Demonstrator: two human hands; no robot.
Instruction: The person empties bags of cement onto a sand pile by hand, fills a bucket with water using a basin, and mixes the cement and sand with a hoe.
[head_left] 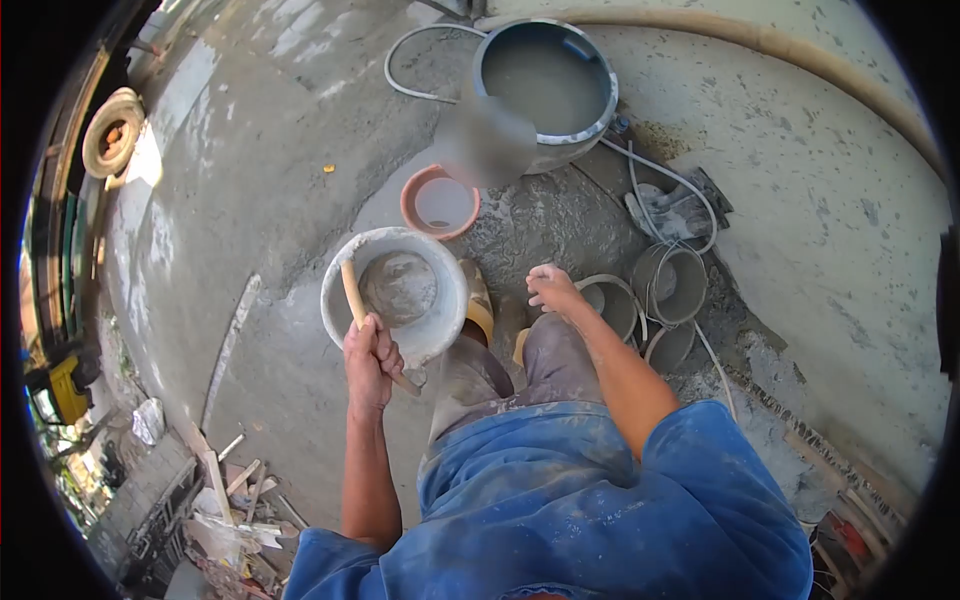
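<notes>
My left hand (pixel 371 357) grips a wooden handle (pixel 352 292) that slants down into a grey plastic bucket (pixel 340 262) holding wet cement. The bucket stands on the concrete floor just in front of my feet. My right hand (pixel 549 287) hangs loosely near my right knee, fingers curled, holding nothing, close to several small cement-caked buckets (pixel 670 285).
A large grey tub of water (pixel 545 75) stands farther ahead, with a terracotta-coloured bowl (pixel 440 203) of water between it and the bucket. A white hose (pixel 420 95) loops by the tub. A thick hose (pixel 800 50) runs along the right. Scrap wood (pixel 235 490) lies at lower left.
</notes>
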